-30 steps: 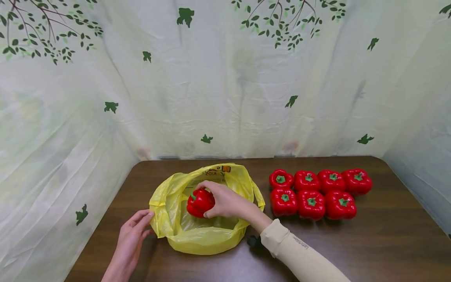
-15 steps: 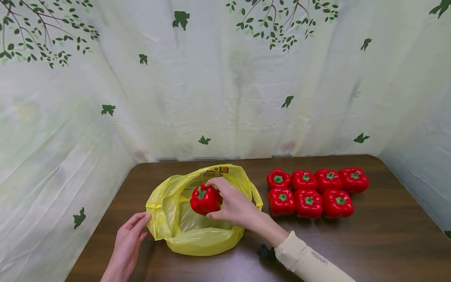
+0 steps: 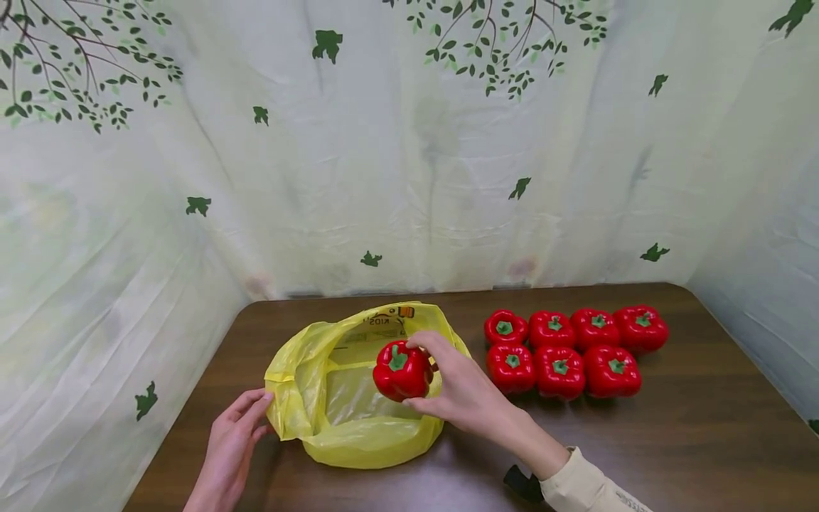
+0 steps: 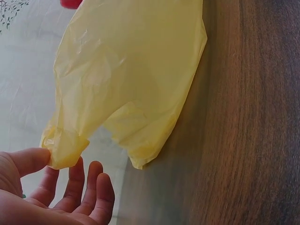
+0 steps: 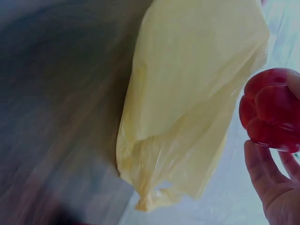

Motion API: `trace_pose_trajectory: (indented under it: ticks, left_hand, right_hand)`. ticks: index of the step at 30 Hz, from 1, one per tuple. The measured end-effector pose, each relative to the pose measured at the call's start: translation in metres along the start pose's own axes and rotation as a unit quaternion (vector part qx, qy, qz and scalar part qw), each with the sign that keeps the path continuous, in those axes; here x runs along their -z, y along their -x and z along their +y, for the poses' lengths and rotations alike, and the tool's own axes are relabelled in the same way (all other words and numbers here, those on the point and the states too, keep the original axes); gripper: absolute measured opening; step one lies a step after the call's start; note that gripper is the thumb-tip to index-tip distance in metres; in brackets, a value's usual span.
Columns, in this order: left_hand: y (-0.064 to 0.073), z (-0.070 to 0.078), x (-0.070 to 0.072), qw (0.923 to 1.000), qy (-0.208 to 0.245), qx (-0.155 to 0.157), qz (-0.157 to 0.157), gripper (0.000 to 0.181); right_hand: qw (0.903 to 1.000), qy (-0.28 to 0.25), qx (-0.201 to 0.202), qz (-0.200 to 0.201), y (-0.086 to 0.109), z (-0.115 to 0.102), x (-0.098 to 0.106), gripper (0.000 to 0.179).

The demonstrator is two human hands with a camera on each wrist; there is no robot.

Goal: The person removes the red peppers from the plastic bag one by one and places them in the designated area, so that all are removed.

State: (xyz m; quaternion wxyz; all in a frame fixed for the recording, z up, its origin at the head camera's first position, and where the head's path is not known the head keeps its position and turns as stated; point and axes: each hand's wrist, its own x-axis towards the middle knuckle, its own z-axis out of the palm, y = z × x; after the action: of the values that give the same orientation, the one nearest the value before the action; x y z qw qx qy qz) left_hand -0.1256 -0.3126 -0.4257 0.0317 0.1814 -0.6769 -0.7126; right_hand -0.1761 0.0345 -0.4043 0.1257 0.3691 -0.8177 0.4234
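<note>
A yellow plastic bag [image 3: 367,444] stands on the table with its mouth spread wide. At its left rim my left hand [image 3: 232,437] pinches the plastic; in the left wrist view the thumb presses a gathered corner of the bag [image 4: 133,70] while the other fingers lie behind and below. Over the right part of the bag's mouth, my right hand [image 3: 473,395] grips a red bell pepper [image 3: 402,371], its green stem turned toward the head camera. The right wrist view shows this pepper [image 5: 272,110] between thumb and fingers, beside the bag's upper edge.
Several red bell peppers [image 3: 561,372] stand in two rows on the brown table [image 3: 697,419], right of the bag. A pale curtain [image 3: 441,178] printed with leaves hangs behind the table and along its sides.
My right hand has brought the bell pepper up and rightward from inside the bag's mouth, and the stem has turned more toward the camera. My left hand stays at the bag's rim.
</note>
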Motion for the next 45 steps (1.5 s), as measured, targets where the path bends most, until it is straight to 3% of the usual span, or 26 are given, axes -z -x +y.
trace_pose_trajectory:
  ticks: [18, 30, 40, 45]
  left_hand:
    - [0.001, 0.003, -0.004, 0.9998, -0.013, 0.017, 0.003, 0.012]
    - [0.001, -0.001, -0.007, 0.9997, -0.021, 0.004, 0.013, 0.012]
    - [0.002, -0.001, -0.005, 0.9998, -0.016, 0.004, 0.012, 0.007]
    - [0.001, 0.001, -0.006, 0.9999, -0.012, 0.005, 0.008, 0.007]
  right_hand:
    - [0.9953, -0.041, -0.057, 0.066, 0.057, -0.001, 0.050, 0.079]
    - [0.9921, 0.027, -0.076, 0.096, 0.083, -0.004, 0.078, 0.089]
    - [0.9909, 0.010, -0.087, 0.102, 0.110, -0.002, 0.104, 0.091]
    - [0.9888, 0.038, -0.095, 0.109, 0.121, 0.000, 0.119, 0.097]
